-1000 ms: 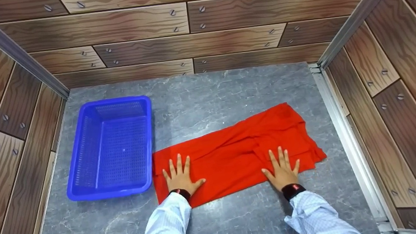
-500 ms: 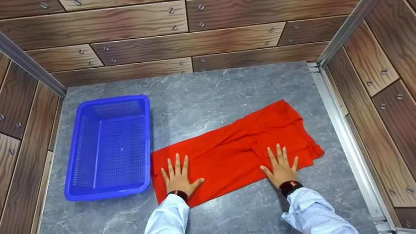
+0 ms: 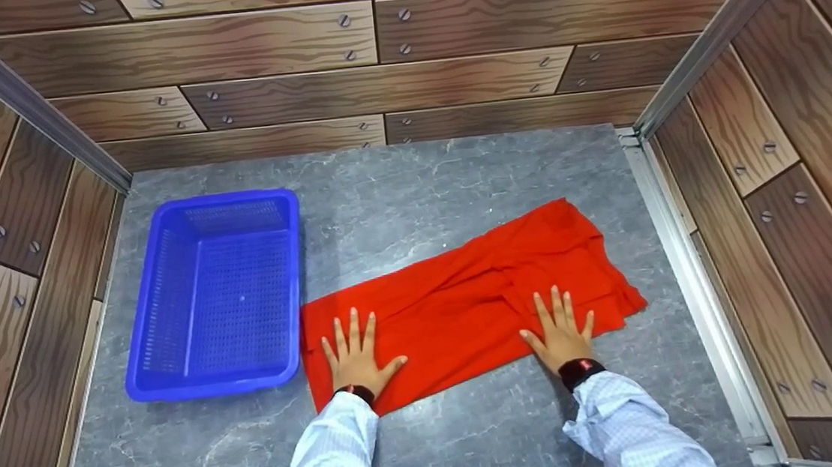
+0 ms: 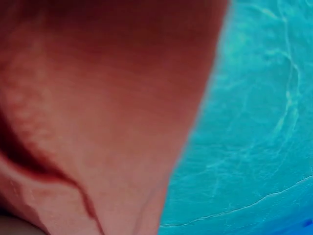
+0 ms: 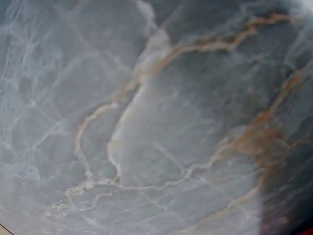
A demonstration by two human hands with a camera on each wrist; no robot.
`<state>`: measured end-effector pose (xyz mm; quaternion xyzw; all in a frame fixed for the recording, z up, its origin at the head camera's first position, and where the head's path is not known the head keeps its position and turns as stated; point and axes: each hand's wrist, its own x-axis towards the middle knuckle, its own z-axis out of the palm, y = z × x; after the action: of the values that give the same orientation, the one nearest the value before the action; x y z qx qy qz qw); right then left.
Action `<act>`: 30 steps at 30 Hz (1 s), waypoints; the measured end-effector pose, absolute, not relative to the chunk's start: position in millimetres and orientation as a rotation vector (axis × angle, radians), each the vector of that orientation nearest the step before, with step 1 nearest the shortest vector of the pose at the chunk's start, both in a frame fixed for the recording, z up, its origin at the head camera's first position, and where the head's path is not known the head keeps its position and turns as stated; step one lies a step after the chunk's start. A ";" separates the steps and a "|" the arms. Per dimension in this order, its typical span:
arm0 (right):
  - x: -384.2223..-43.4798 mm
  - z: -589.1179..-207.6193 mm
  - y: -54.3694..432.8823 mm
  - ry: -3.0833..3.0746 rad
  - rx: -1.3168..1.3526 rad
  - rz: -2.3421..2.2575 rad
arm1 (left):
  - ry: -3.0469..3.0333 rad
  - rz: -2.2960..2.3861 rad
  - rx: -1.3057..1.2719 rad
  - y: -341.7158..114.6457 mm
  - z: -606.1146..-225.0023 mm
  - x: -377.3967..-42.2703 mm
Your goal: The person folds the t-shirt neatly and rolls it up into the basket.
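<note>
A folded red cloth (image 3: 438,314), with some creases toward its right end, lies slantwise on the grey marbled tabletop (image 3: 443,193). My left hand (image 3: 357,363) rests flat on its left part, fingers spread and thumb pointing right. On the near edge of its right part lies my right hand (image 3: 562,335), also flat and spread. Neither hand grips anything. A blurred reddish surface (image 4: 112,98) fills most of the left wrist view, beside a blue-tinted tabletop. The right wrist view shows mainly marbled tabletop, with a bit of red at the lower right corner.
A blue plastic basket (image 3: 241,301) with perforated walls and nothing in it stands left of the cloth, its right rim close to the cloth's left edge. Wood-patterned panels (image 3: 284,98) enclose the back and sides. A metal rail (image 3: 698,276) runs along the right edge.
The head view has shifted slightly. Both hands stay flat in the same places on the red cloth, and the basket has not moved.
</note>
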<state>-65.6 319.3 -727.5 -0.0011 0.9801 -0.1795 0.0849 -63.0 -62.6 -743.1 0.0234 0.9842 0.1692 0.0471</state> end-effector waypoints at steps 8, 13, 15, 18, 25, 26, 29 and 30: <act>-72.0 -725.7 319.9 2.920 -0.023 -0.555 | 2.965 0.571 0.047 -61.8 -738.7 -63.7; -79.7 -721.7 320.9 2.909 -0.044 -0.554 | 2.936 0.593 0.023 -59.9 -734.4 -63.7; -82.8 -719.4 321.6 2.888 -0.042 -0.537 | 2.923 0.597 0.017 -58.7 -733.2 -63.5; -88.2 -715.6 321.2 2.852 -0.034 -0.515 | 2.915 0.590 0.007 -57.6 -732.4 -63.5; -101.5 -706.4 316.5 2.803 -0.008 -0.453 | 2.905 0.570 -0.033 -54.6 -730.7 -62.3; -103.0 -705.5 315.9 2.799 -0.009 -0.445 | 2.904 0.566 -0.038 -54.4 -730.6 -62.1; -106.7 -704.3 315.2 2.794 -0.013 -0.434 | 2.902 0.556 -0.044 -54.5 -730.3 -62.0; -107.6 -704.1 315.4 2.794 -0.018 -0.437 | 2.905 0.557 -0.044 -54.7 -730.2 -62.0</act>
<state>-107.6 315.4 -704.1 -0.0064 0.9758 -0.1526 0.1564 -62.0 -54.7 -730.2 -0.0146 0.9779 0.1876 0.0915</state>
